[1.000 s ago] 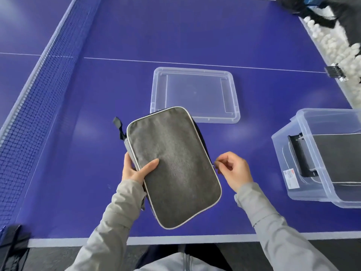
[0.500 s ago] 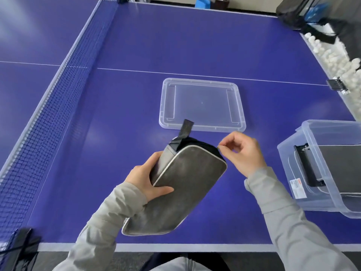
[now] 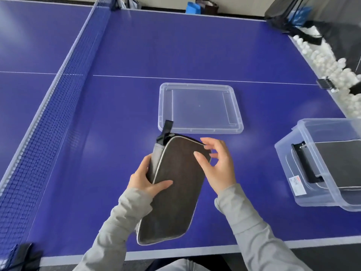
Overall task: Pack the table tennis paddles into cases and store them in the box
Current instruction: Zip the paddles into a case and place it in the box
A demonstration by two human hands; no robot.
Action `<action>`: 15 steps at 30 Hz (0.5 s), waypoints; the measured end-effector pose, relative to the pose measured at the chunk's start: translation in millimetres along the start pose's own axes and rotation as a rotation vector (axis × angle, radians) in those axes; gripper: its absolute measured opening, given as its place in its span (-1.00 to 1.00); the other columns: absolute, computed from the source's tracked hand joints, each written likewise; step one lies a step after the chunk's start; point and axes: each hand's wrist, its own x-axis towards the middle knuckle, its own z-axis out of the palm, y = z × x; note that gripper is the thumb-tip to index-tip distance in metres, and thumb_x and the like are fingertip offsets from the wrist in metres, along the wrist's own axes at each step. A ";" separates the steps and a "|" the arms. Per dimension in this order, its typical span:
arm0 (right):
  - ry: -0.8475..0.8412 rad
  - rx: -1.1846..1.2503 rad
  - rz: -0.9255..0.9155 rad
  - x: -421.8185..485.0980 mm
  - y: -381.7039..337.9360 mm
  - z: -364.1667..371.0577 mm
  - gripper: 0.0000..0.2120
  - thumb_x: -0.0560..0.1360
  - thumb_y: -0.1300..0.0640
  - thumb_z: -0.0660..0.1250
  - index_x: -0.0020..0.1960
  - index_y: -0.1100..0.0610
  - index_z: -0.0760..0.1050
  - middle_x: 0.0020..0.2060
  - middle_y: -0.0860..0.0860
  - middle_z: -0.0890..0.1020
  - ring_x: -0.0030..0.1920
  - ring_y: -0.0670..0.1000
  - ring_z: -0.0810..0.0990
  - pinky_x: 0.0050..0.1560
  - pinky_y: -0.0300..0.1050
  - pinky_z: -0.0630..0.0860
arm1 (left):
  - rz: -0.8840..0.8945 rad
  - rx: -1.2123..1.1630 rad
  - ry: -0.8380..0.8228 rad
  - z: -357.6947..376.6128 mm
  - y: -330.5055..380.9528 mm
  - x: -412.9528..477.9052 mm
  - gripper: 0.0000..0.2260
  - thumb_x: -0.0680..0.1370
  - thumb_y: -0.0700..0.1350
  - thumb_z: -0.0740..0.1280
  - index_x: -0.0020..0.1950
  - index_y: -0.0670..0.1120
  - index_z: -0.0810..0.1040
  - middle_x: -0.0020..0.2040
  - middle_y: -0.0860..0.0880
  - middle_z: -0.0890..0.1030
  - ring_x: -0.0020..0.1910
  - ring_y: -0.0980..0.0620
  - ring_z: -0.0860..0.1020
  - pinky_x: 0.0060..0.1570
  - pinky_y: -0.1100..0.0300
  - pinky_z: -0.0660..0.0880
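Observation:
A grey paddle case [image 3: 175, 192] with pale piping and a black loop is held tilted above the near part of the blue table. My left hand [image 3: 144, 178] grips its left edge, thumb across the front. At the case's top right corner my right hand [image 3: 220, 167] has its thumb tip on the case face and its fingers spread by the zipper, with table showing between them. The clear storage box [image 3: 289, 165] stands at the right with another grey case [image 3: 341, 163] inside. No bare paddle is in view.
The box's clear lid [image 3: 199, 108] lies flat just beyond the case. The net [image 3: 48, 124] runs along the left. Several white balls [image 3: 332, 65] fill a trough at the far right edge. The table's near edge [image 3: 195, 251] is close below the case.
The case was tipped up from flat and turned. My right hand slid along the zipper edge from the side to the top corner, and its pinch has loosened into spread fingers.

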 end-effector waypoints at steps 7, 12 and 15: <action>0.118 0.356 0.759 -69.9 48.7 0.0 -0.50 0.45 0.01 0.41 0.30 -0.11 0.27 0.26 -0.04 0.47 0.24 -0.05 0.49 0.21 -0.07 0.41 | -0.470 -0.755 0.351 26.0 -37.5 6.3 -0.59 0.25 0.02 0.53 0.01 0.05 0.44 -0.14 0.01 0.59 -0.19 -0.07 0.57 -0.15 0.09 0.50; 0.105 0.740 0.908 -81.0 50.8 1.5 -0.48 0.42 0.00 0.42 0.32 -0.03 0.33 0.03 -0.07 0.67 0.02 -0.07 0.66 -0.18 -0.16 0.57 | -0.609 -0.972 0.328 53.1 -44.3 4.1 -0.62 0.34 -0.08 0.50 0.09 0.09 0.47 -0.11 0.05 0.65 -0.17 0.01 0.64 -0.16 0.08 0.55; 0.250 0.709 0.905 -82.4 53.0 -5.5 -0.51 0.40 0.13 0.48 0.25 0.00 0.38 -0.04 -0.06 0.69 -0.06 -0.07 0.68 -0.24 -0.21 0.56 | -0.631 -1.020 0.292 71.0 -43.5 -5.4 -0.65 0.37 -0.15 0.47 0.08 0.07 0.48 -0.08 0.02 0.66 -0.16 0.00 0.65 -0.14 0.03 0.58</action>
